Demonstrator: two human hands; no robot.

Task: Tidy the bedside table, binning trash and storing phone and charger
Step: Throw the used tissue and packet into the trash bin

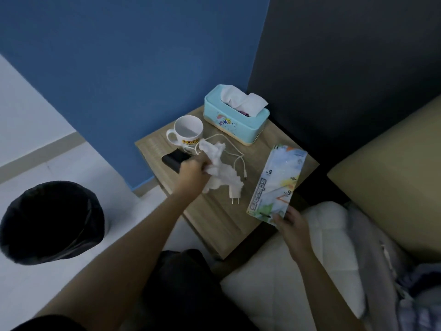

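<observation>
Head view: left hand [192,168] clutches crumpled white tissue [220,172].

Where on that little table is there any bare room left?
Bare wood shows on the bedside table near its front edge, below the charger plug. The middle is crowded: mug, phone, cable, crumpled tissue.

One mug [188,131], one tissue box [235,118], one phone [174,160], one charger [235,193], one scissors packet [278,182], one bin [51,222].

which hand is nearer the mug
Left. The left hand grips tissue just below the mug; the right hand holds packaging at the table's far corner.
</observation>
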